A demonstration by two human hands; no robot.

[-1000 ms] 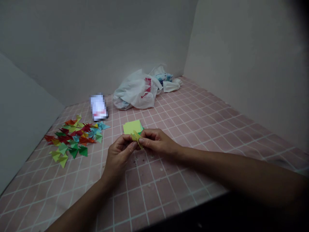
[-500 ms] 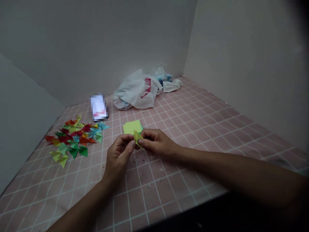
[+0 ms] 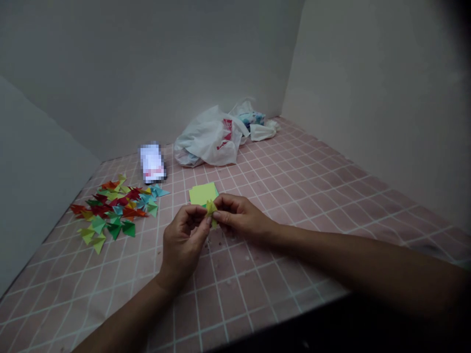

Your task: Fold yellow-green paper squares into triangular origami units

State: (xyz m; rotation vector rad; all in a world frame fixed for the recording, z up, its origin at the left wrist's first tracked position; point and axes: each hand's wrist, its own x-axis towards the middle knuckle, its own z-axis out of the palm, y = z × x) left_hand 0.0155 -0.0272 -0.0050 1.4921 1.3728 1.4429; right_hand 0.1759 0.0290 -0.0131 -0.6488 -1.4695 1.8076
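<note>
Here, a small yellow origami piece [image 3: 211,208] sits pinched in the closed grips of both the left hand [image 3: 183,240] and right hand [image 3: 239,216], its tip pointing far, toward the just-beyond yellow-green paper stack [image 3: 202,193].

Folded yellow paper [image 3: 211,210] between left hand [image 3: 183,240] and right hand [image 3: 239,216], beside lime paper squares [image 3: 201,193]

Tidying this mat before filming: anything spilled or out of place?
Small pale specks dot the pink grid mat below the left hand and right hand holding folded yellow paper; they look like debris, too small to identify.
</note>
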